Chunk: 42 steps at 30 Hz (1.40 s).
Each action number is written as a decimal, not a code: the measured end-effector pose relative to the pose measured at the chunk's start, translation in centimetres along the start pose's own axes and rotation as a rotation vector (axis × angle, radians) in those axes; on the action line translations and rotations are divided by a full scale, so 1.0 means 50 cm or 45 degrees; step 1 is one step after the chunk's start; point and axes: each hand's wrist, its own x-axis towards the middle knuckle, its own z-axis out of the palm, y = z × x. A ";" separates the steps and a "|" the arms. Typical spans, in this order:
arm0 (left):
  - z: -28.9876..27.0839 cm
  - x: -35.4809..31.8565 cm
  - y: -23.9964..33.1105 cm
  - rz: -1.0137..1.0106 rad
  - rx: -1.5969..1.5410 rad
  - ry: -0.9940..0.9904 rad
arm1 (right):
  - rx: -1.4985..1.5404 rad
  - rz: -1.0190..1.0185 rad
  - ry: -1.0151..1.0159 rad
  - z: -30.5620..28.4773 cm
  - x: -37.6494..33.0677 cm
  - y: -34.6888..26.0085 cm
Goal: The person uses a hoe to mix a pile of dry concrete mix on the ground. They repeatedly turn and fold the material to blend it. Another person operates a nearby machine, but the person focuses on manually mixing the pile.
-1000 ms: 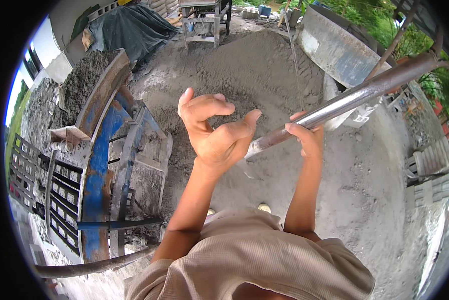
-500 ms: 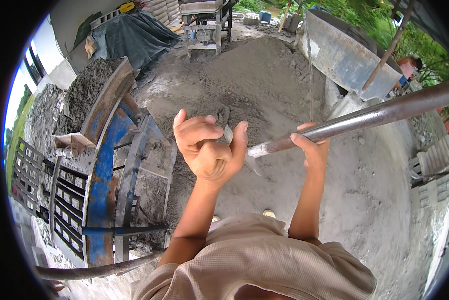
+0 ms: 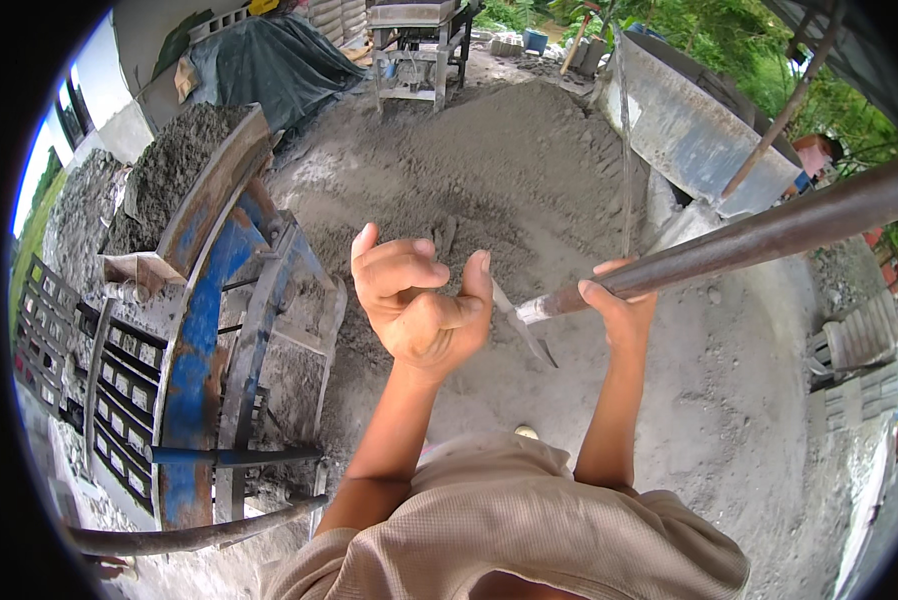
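Note:
My right hand point(image 3: 624, 305) is closed round the dark handle of a hoe point(image 3: 749, 245), which slants from the upper right toward the middle. At the handle's lower end, a thin metal blade point(image 3: 541, 343) sits crosswise, seen nearly edge-on and partly hidden behind my left hand. My left hand point(image 3: 419, 305) is raised beside the blade end, palm up, fingers half curled and thumb apart, holding nothing. Beyond both hands spreads a heap of grey sand or cement mix point(image 3: 509, 140) on the ground.
On the left stands a blue, rusty metal machine point(image 3: 194, 390) with a hopper of grey mix point(image 3: 184, 165). Hollow blocks point(image 3: 129, 420) lie beside it. A big metal basin point(image 3: 689, 125) is at the far right, a dark tarp point(image 3: 269, 70) at the far left, a stand point(image 3: 409, 60) behind.
The hoe's blade end has shifted slightly right and down, and its blade shows more. My right hand still grips the handle; my left hand has barely moved. The view has turned slightly.

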 end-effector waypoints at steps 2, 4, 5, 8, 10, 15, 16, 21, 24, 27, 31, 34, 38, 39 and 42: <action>0.001 0.001 0.001 0.001 -0.014 0.001 | 0.017 -0.034 -0.001 -0.004 0.001 0.006; 0.001 0.002 0.001 -0.003 -0.023 -0.010 | 0.012 -0.043 0.000 -0.007 0.002 0.011; 0.001 0.002 0.000 -0.008 -0.035 -0.011 | 0.010 -0.046 0.000 -0.008 0.003 0.013; 0.003 0.005 -0.004 -0.015 -0.059 -0.013 | 0.068 -0.043 0.013 -0.008 0.004 0.015; 0.005 0.006 -0.003 -0.022 -0.069 -0.015 | 0.097 -0.026 0.014 -0.006 0.005 0.011; 0.010 0.006 -0.003 -0.022 -0.066 -0.066 | 0.160 0.049 0.046 -0.010 0.008 0.009; 0.011 0.008 -0.003 -0.019 -0.065 -0.081 | 0.159 0.088 0.060 -0.010 0.009 0.005; 0.017 0.012 0.000 -0.022 -0.086 -0.097 | 0.187 0.168 0.119 -0.016 0.013 0.009; 0.021 0.016 0.005 -0.042 -0.089 -0.120 | 0.191 0.200 0.150 -0.018 0.017 0.006; 0.030 0.015 0.012 -0.061 -0.100 -0.100 | 0.198 0.213 0.167 -0.026 0.020 0.011; 0.035 0.014 0.014 -0.045 -0.098 -0.127 | 0.237 0.221 0.185 -0.032 0.022 0.014; 0.036 0.011 0.010 0.013 -0.083 -0.160 | 0.246 0.230 0.195 -0.036 0.023 0.018; 0.039 0.008 0.011 0.003 -0.096 -0.162 | 0.256 0.243 0.194 -0.041 0.022 0.023; 0.039 0.007 0.010 0.009 -0.095 -0.164 | 0.256 0.242 0.194 -0.042 0.022 0.024; 0.040 0.005 0.009 0.030 -0.096 -0.158 | 0.258 0.237 0.198 -0.044 0.022 0.028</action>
